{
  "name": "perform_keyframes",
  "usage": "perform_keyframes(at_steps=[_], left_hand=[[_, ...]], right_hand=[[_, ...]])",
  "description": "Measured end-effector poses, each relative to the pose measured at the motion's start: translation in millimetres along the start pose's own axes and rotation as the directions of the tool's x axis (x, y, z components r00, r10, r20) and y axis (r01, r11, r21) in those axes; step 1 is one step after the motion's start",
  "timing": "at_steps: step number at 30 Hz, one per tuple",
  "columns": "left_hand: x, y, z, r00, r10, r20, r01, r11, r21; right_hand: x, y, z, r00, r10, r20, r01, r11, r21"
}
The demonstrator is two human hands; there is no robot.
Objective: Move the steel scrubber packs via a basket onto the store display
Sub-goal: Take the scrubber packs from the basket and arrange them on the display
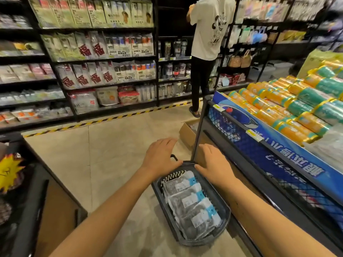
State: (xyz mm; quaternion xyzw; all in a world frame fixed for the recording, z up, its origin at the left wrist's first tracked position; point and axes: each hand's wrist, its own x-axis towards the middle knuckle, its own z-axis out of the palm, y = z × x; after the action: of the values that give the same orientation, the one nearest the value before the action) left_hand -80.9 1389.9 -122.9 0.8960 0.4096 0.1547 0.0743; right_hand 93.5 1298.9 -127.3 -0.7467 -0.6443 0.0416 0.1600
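A dark plastic basket [225, 216] sits on the tiled floor beside the display stand. Several clear steel scrubber packs [187, 198] with blue-and-white labels lie stacked inside it. My left hand [160, 155] hovers over the basket's far end with fingers spread, just above the black handle [173, 157]. My right hand [213, 163] is also spread, over the far right rim. Neither hand holds anything. The store display [274, 145] stands to the right, with a blue banner and a black mesh front.
Orange and green rolls [289, 106] fill the display top. A cardboard box [187, 133] lies on the floor ahead. A person in a white shirt [207, 34] stands at the far shelves. Stocked shelving [104, 71] lines the back; another dark stand [27, 191] is at left.
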Motion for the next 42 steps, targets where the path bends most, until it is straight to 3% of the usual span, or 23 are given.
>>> perform_keyframes(at_steps=[5, 10, 19, 26, 31, 34, 36, 39, 42], left_hand=[[9.7, -57.4, 7.8, 0.991, 0.105, 0.078, -0.106, 0.994, 0.013], [35.9, -72.7, 22.5, 0.962, 0.241, 0.132, -0.242, 0.97, -0.007], [111.5, -58.2, 72.2, 0.912, 0.345, 0.224, -0.353, 0.935, -0.001], [166.5, -57.4, 131.1, 0.87, 0.345, 0.352, -0.375, 0.927, 0.016], [183.9, -51.4, 217.1, 0.777, 0.412, 0.475, -0.435, 0.898, -0.067], [186.7, -48.1, 281.4, 0.702, 0.462, 0.542, -0.461, 0.875, -0.149], [187.6, -51.4, 329.2, 0.611, 0.48, 0.63, -0.513, 0.846, -0.147], [181.8, -66.1, 402.7, 0.503, 0.426, 0.752, -0.557, 0.825, -0.095], [170.7, -89.1, 466.2, 0.423, 0.374, 0.825, -0.54, 0.836, -0.101]], right_hand=[[9.5, -36.5, 31.0, 0.996, 0.088, 0.024, -0.086, 0.995, -0.055], [11.7, -32.7, 39.9, 0.976, 0.22, -0.007, -0.219, 0.969, -0.117], [50.3, 27.2, 64.2, 0.919, 0.389, -0.059, -0.391, 0.919, -0.042], [77.2, 83.7, 117.8, 0.857, 0.512, 0.052, -0.514, 0.857, 0.026], [65.6, 126.1, 181.5, 0.746, 0.652, 0.132, -0.66, 0.75, 0.026], [52.4, 153.9, 235.5, 0.62, 0.766, 0.172, -0.78, 0.625, 0.029], [42.9, 167.4, 278.0, 0.532, 0.805, 0.264, -0.837, 0.548, 0.016], [29.6, 182.2, 348.2, 0.444, 0.801, 0.401, -0.866, 0.499, -0.038], [15.4, 190.2, 412.1, 0.4, 0.842, 0.362, -0.904, 0.428, 0.003]])
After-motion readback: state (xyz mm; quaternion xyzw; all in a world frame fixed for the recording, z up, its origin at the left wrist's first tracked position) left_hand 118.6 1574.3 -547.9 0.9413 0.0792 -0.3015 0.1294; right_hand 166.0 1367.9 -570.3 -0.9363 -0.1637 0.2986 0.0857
